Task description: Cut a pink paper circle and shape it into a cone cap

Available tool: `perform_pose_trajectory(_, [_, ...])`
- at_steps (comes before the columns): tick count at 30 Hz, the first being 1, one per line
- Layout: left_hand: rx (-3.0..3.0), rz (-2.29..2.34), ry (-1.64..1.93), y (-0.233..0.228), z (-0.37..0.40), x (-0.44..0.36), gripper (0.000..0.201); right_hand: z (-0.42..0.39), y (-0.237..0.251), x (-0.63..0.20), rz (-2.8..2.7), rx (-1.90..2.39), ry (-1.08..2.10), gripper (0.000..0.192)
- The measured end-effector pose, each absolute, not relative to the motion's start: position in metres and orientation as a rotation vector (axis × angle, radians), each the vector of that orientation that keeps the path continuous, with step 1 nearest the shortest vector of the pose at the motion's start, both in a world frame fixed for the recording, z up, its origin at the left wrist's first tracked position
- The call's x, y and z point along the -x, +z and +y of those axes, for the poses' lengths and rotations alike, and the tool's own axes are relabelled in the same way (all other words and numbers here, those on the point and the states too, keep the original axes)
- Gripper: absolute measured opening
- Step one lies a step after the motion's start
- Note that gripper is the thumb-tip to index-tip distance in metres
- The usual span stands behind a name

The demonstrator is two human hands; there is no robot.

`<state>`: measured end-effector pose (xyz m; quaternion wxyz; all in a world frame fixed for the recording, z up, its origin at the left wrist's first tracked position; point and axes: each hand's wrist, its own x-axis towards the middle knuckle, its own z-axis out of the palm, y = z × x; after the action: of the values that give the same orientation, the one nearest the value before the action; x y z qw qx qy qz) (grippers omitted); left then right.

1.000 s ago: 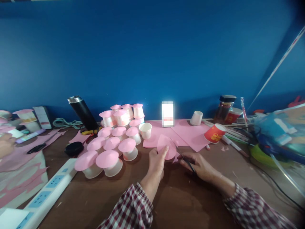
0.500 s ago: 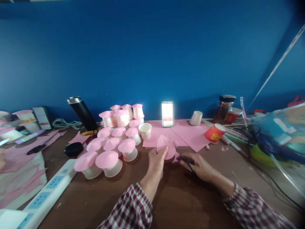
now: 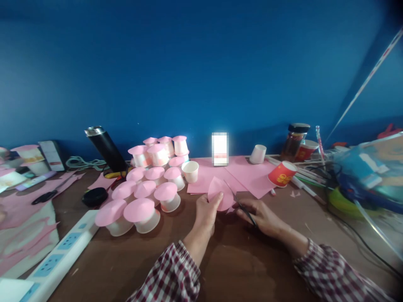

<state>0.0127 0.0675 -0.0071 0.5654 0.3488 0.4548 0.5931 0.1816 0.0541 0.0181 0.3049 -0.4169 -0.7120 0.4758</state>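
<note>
A pink paper piece point(image 3: 219, 193) is pinched upright by the left hand point(image 3: 206, 212), just above the tabletop. Black scissors point(image 3: 242, 206) are gripped by the right hand point(image 3: 261, 216), blades at the paper's right edge. Over the last second almost nothing has shifted, so the cut appears barely advanced. Beyond the left hand, an open white cup point(image 3: 190, 171) seems empty; pink-capped cups point(image 3: 143, 214) are grouped beside it.

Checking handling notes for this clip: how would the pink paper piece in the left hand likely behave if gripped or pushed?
The pink paper piece looks thin and curves where the left hand pinches its edge, so it is probably floppy and very light. A push would likely bend or slide it rather than tip it. It probably creases or tears easily, since the scissors in the right hand are at its edge.
</note>
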Motion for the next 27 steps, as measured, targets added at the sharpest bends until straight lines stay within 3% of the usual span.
perform_pose_trajectory(27, [-0.769, 1.044, 1.43, -0.0069, 0.0691, -0.0129, 0.043, 0.0537, 0.0253, -0.1838, -1.964, 1.114, 1.197, 0.035])
